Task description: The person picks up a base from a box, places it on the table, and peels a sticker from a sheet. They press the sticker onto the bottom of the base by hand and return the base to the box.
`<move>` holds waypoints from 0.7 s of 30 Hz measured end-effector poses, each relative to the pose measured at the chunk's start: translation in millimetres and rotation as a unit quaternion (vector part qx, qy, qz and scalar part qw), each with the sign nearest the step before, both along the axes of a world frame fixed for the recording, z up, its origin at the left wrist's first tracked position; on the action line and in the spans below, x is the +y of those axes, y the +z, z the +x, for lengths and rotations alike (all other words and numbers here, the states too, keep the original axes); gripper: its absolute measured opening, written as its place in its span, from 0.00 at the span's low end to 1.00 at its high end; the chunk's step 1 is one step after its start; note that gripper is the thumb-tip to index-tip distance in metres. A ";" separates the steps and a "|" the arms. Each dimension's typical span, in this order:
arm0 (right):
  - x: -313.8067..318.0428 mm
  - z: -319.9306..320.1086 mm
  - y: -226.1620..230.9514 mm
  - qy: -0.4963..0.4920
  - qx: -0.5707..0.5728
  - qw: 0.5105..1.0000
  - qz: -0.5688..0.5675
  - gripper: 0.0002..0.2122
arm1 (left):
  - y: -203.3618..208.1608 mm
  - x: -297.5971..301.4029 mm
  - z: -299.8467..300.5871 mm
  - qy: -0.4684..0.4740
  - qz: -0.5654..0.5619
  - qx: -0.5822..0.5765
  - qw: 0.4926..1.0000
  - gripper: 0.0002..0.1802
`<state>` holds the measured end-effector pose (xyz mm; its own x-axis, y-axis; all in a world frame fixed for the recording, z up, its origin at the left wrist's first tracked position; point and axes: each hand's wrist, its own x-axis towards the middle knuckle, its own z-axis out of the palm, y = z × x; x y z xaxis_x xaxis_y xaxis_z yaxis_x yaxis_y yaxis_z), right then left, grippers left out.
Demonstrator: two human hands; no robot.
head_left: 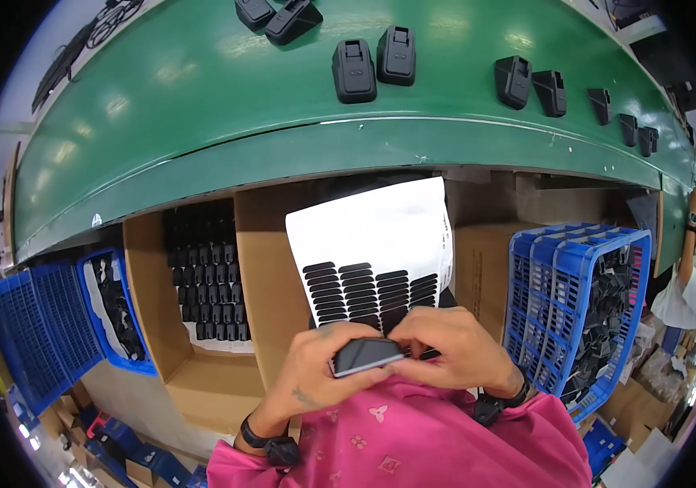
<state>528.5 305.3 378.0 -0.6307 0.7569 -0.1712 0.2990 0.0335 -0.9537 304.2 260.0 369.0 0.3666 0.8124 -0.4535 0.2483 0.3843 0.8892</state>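
Note:
My left hand [315, 366] is closed round a black plastic housing [366, 355] with a pale lower edge, held tilted above my lap. At the housing's right end, my right hand [460, 351] has its thumb and fingers pinched together. Whatever lies between those fingertips is hidden. Just beyond both hands lies a white sheet [368, 228] printed or covered with rows of black rounded strips [356, 285], which look like stickers. My fingers overlap its near edge.
Several black housings [354, 71] stand on the green workbench [201, 98]. Below its edge, a cardboard box [209, 390] holds rows of black parts. Blue crates [539, 281] stand either side, the right one full of black parts. Another person's arm [688, 244] shows at far right.

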 end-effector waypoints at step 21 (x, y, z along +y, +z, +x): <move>3.3 -79.7 -38.9 -0.268 -0.127 0.895 0.334 0.13 | -54.0 4.9 2.4 0.274 0.031 -0.281 0.919 0.29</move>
